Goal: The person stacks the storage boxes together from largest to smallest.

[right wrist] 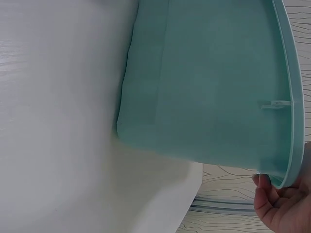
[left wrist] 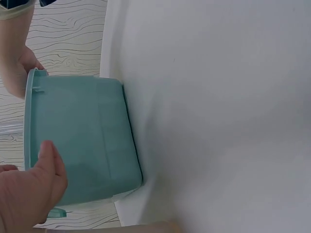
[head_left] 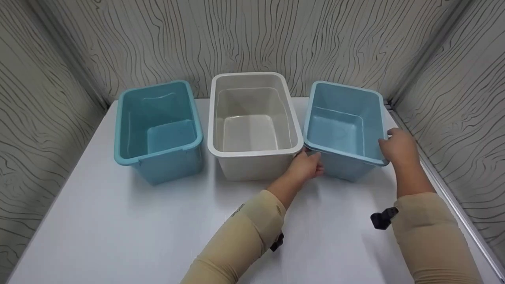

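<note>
A light blue plastic bin [head_left: 343,163] stands upright at the right of the table, its inside bare. My right hand [head_left: 400,148] grips its rim near the front right corner; in the right wrist view, the fingers [right wrist: 265,194] curl under the rim's corner. At the front left corner, my left hand [head_left: 303,167] holds the bin by its rim, close beside the white bin [head_left: 256,167]. Some left fingertips show against the bin's side in the left wrist view, while the rest of that grip is partly hidden.
A teal bin [head_left: 169,165] stands at the left, turned slightly. All three bins sit in a row along the back of the white table [head_left: 158,232]. Wood-patterned panels [head_left: 244,39] enclose the back and both sides. A metal rail [head_left: 453,201] runs down the right edge.
</note>
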The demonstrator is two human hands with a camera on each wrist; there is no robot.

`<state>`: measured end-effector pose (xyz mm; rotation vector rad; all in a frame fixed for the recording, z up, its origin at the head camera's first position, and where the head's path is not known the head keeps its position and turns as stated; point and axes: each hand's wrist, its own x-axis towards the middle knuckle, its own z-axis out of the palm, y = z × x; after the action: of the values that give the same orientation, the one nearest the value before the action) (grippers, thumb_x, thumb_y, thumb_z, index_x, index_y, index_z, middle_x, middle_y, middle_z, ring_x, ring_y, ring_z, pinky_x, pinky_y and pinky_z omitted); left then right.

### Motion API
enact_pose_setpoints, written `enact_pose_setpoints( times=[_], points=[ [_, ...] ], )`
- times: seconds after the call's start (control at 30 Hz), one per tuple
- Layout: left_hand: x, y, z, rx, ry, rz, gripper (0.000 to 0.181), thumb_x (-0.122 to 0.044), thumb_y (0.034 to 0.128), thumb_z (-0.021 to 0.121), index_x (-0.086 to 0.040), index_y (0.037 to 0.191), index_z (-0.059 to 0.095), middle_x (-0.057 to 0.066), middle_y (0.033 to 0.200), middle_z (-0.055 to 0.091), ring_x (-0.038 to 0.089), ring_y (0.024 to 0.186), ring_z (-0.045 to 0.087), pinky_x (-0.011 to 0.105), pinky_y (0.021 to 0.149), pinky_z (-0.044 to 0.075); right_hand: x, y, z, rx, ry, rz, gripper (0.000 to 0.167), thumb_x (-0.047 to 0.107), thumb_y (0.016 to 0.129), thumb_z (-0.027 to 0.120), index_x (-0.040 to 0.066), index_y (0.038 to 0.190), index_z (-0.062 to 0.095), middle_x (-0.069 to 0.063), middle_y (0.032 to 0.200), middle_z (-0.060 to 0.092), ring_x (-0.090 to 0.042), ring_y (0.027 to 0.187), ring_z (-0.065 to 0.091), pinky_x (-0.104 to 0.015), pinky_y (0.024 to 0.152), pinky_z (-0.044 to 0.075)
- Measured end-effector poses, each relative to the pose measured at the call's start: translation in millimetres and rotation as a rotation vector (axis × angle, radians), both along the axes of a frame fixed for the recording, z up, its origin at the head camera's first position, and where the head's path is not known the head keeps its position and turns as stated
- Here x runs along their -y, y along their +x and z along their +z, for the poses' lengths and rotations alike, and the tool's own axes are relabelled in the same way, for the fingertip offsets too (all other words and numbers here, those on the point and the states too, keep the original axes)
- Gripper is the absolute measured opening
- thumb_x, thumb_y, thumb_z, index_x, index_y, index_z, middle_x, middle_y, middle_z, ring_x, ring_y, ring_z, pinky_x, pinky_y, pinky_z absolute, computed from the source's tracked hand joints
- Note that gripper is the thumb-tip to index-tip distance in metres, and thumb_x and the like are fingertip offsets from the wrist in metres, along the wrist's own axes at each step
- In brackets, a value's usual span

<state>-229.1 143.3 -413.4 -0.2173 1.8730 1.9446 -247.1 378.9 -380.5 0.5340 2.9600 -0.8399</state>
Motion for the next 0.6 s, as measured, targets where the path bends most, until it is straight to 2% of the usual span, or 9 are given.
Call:
enact_pose_setpoints(
  times=[0.17,0.3,0.43,0.6],
  points=[
    [-3.9,2.8,1.6,0.016,0.031,0.026,0.044,-0.027,0.0952,0.048,-0.009,0.134,0.036,0.008,0.084,0.059,0.017,0.078,0.062,0.029,0.072,0.053,-2.9,2.1,-0.5,0.021,0.001,-0.006,0.054,0.018,0.095,0.036,-0.014,0.136,0.022,-0.038,0.128,0.035,-0.045,0.106,0.048,-0.047,0.078,0.05],
    [-3.3,4.1,2.6,0.009,-0.04,0.008,0.034,-0.03,0.094,0.05,-0.009,0.12,0.045,0.006,0.085,0.056,0.016,0.075,0.06,0.03,0.072,0.052,-5.5,3.7,0.2,0.03,-0.014,-0.016,0.054,0.015,0.094,0.034,-0.013,0.137,0.02,-0.038,0.129,0.034,-0.045,0.106,0.047,-0.046,0.076,0.051],
    [-1.0,1.9,2.8,0.014,-0.122,-0.01,0.042,-0.032,0.0906,0.056,-0.006,0.122,0.045,0.004,0.09,0.054,0.014,0.075,0.057,0.03,0.073,0.05,-9.3,5.4,0.5,0.036,-0.017,-0.018,0.054,0.014,0.093,0.033,-0.012,0.138,0.02,-0.038,0.13,0.033,-0.047,0.109,0.045,-0.049,0.078,0.049],
    [0.5,-2.1,2.4,-0.024,-0.093,-0.026,0.04,-0.027,0.0895,0.058,-0.007,0.121,0.047,0.003,0.094,0.054,0.014,0.081,0.056,0.029,0.075,0.05,-12.8,5.1,0.1,0.047,-0.03,-0.017,0.054,0.014,0.092,0.033,-0.01,0.139,0.02,-0.037,0.131,0.032,-0.048,0.109,0.046,-0.048,0.075,0.05]
  ],
)
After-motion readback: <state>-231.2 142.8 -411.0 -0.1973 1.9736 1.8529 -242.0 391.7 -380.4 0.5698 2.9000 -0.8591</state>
